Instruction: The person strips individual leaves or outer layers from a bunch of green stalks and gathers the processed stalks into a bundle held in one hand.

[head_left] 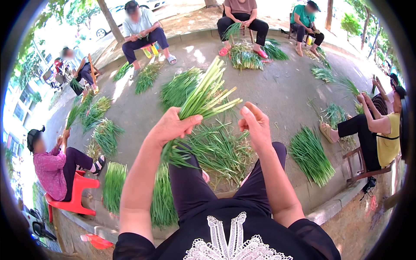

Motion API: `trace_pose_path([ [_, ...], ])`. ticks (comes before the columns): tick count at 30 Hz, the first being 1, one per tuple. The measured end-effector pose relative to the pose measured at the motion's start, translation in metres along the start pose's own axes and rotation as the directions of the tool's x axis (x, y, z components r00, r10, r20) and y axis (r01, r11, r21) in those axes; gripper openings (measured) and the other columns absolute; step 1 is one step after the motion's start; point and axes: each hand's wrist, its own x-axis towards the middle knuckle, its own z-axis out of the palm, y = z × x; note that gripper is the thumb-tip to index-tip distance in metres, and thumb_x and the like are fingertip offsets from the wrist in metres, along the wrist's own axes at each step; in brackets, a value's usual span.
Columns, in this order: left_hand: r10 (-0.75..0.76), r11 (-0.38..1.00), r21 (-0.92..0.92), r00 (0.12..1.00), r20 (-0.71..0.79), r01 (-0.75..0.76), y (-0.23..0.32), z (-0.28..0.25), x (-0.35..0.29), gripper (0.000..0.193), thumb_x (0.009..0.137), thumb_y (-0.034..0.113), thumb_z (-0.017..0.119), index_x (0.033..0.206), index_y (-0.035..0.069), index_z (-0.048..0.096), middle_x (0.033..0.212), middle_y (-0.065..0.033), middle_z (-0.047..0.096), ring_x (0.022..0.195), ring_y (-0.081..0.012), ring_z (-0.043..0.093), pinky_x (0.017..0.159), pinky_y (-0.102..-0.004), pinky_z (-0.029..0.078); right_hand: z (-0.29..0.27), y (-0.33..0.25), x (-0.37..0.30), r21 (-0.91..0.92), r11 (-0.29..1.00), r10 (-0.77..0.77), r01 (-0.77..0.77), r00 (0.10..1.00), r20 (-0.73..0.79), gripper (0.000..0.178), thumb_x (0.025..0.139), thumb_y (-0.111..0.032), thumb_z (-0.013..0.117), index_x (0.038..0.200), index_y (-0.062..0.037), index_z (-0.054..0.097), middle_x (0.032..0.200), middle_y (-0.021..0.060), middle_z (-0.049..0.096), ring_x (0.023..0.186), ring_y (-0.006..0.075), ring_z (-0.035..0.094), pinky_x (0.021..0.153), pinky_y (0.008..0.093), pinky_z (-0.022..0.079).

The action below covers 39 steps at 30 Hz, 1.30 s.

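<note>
My left hand [175,125] is wrapped round a bunch of garlic chives [201,97]. The pale stem ends point up and away to the right, while the green leaves hang below my wrist over my left thigh. Just right of the stem ends, apart from them, is my right hand [255,121]. Its fingers are curled in toward the thumb; whether a small bit is pinched there I cannot make out. Between my knees lies a loose, tangled heap of chives [221,151] with yellowed leaves and trimmings. Beyond the bunch sits another green pile [180,86].
Neat chive piles lie left [115,186] and right [312,156] of my legs. Several seated people form a ring with their own piles, one on a red plastic chair [78,193] at left, another in a yellow top [388,138] at right. A low kerb [333,206] runs nearby.
</note>
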Motion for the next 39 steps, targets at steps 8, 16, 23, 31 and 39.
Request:
trace_pose_path([
  [8,0.045,0.956,0.290,0.999,0.011,-0.046,0.004,-0.022,-0.042,0.026,0.082,0.029,0.064,0.077,0.004,0.061,0.054,0.0018,0.051,0.045,-0.0048,0.044,0.041,-0.0210,0.035,0.026,0.025,-0.008,-0.024,0.999,-0.016,0.021,0.982,0.190,0.020,0.088,-0.013,0.055,0.099,0.0029,0.060,0.064,0.0014,0.054,0.053,0.0074,0.049,0.047,0.0216,0.039],
  [16,-0.294,0.922,-0.230,0.949,0.112,0.312,-0.094,0.020,-0.056,0.030,0.085,0.029,0.061,0.084,-0.001,0.060,0.055,-0.0012,0.052,0.044,-0.0052,0.045,0.038,-0.0190,0.035,-0.020,0.080,-0.009,-0.089,0.994,0.045,-0.062,0.983,-0.176,0.024,0.086,-0.014,0.055,0.103,0.0033,0.060,0.060,-0.0005,0.053,0.048,0.0048,0.046,0.042,0.0204,0.035],
  [23,-0.383,0.862,-0.285,0.907,0.176,0.419,-0.151,0.073,-0.036,0.032,0.085,0.031,0.060,0.084,0.000,0.061,0.056,-0.0010,0.053,0.045,-0.0068,0.046,0.041,-0.0206,0.036,-0.005,0.100,-0.031,-0.426,0.905,0.066,0.011,0.984,0.165,0.031,0.085,-0.017,0.058,0.106,0.0057,0.058,0.064,0.0007,0.054,0.053,0.0056,0.045,0.047,0.0210,0.036],
  [31,-0.322,0.888,-0.289,0.933,0.163,0.357,-0.153,0.092,-0.035,0.031,0.084,0.030,0.061,0.081,-0.001,0.061,0.055,-0.0028,0.053,0.047,-0.0106,0.052,0.041,-0.0220,0.038,-0.004,0.126,-0.043,-0.744,0.663,0.103,0.078,0.976,0.194,0.046,0.080,-0.023,0.060,0.114,0.0071,0.053,0.096,0.0194,0.062,0.076,0.0209,0.060,0.071,0.0316,0.046],
  [39,-0.313,0.904,-0.242,0.932,0.185,0.351,-0.156,0.099,-0.029,0.025,0.085,0.025,0.060,0.078,0.000,0.058,0.052,-0.0032,0.052,0.045,-0.0128,0.057,0.039,-0.0223,0.038,-0.006,0.125,-0.038,-0.866,0.459,0.077,0.196,0.963,0.259,0.043,0.081,-0.033,0.052,0.110,-0.0026,0.057,0.092,0.0221,0.062,0.090,0.0363,0.059,0.080,0.0446,0.045],
])
